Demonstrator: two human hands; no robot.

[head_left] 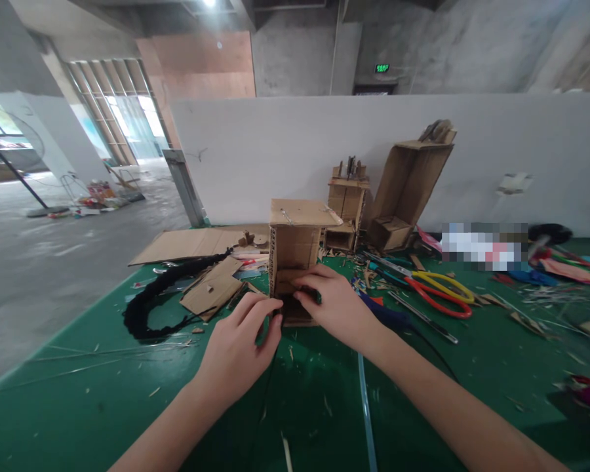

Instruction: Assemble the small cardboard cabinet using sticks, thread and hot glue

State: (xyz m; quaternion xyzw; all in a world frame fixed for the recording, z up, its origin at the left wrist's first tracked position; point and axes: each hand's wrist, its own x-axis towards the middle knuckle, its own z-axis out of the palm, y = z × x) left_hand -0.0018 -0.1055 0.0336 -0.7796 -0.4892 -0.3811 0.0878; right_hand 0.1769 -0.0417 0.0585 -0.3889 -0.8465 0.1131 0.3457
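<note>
Both forearms reach in from the bottom edge, left hand [238, 347] and right hand [335, 303] meeting mid-frame, fingers curled.

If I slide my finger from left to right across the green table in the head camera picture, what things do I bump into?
Black braided cord → flat cardboard pieces → left hand → small cardboard box model → right hand → red and yellow scissors → pile of colourful scraps.
</note>
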